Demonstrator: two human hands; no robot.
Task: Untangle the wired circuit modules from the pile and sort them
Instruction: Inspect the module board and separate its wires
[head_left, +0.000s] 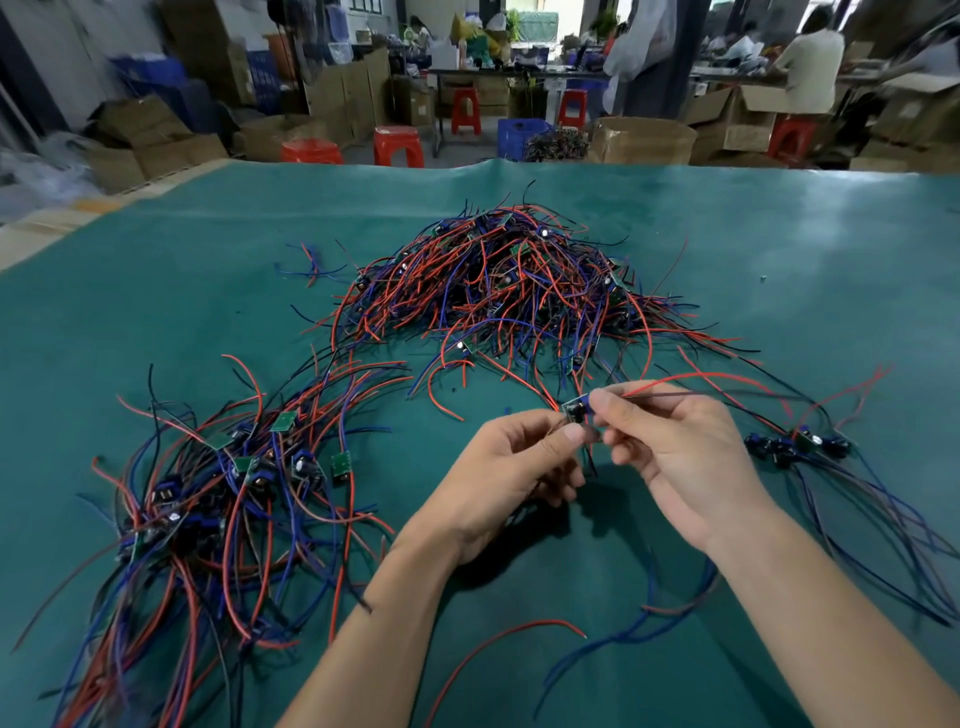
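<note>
From the head camera, a large tangled pile (511, 291) of red, blue and black wired circuit modules sits on a green table mat (779, 249), and everything else is placed here against that pile. Just on the near side of it, both hands meet over the mat around a single small module (577, 410): the left hand (511, 478) pinches it between thumb and forefinger from below, with the remaining fingers curled under, while the right hand (670, 457) pinches its upper edge with thumb and fingertips. Red and dark leads run from the held module off to the right, and others hang below the hands. To the near left of the pile lies a loose spread of sorted modules (218, 499) with long wires trailing toward the viewer. To the near right of the pile rests a smaller group of modules (800, 444), their wires fanned out. Beyond the pile stand red stools (397, 146) and cardboard boxes (641, 140).
</note>
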